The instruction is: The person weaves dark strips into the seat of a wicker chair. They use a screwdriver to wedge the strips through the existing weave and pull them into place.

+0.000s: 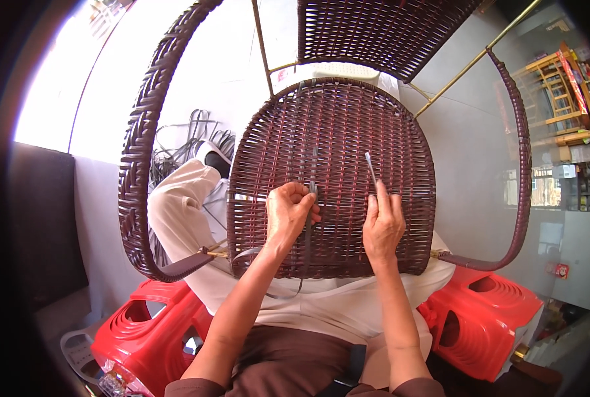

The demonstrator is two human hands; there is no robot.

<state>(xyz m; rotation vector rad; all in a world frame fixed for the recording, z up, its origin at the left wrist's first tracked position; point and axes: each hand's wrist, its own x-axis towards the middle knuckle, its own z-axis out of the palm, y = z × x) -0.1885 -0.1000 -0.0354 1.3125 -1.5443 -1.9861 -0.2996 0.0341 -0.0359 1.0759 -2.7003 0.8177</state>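
Observation:
A dark brown woven wicker chair seat [348, 126] lies in front of me over my lap. My left hand [288, 210] is closed at the middle of the seat, pinching a flat grey weaving strip [307, 241]. The strip runs down across the weave toward the seat's near edge. My right hand [384, 221] rests over the right part of the seat, fingers round a thin metal tool with a flattened tip [370, 163], like a flat screwdriver. Its tip points away from me, and its handle is hidden in the hand.
The chair's wrapped armrest loops [139, 145] curve round both sides, with its woven backrest [381, 30] beyond. Red plastic stools [487, 321] stand at both sides of my legs. Loose grey strips [196, 135] lie heaped on the floor by my left foot. Wooden furniture [560, 99] is at far right.

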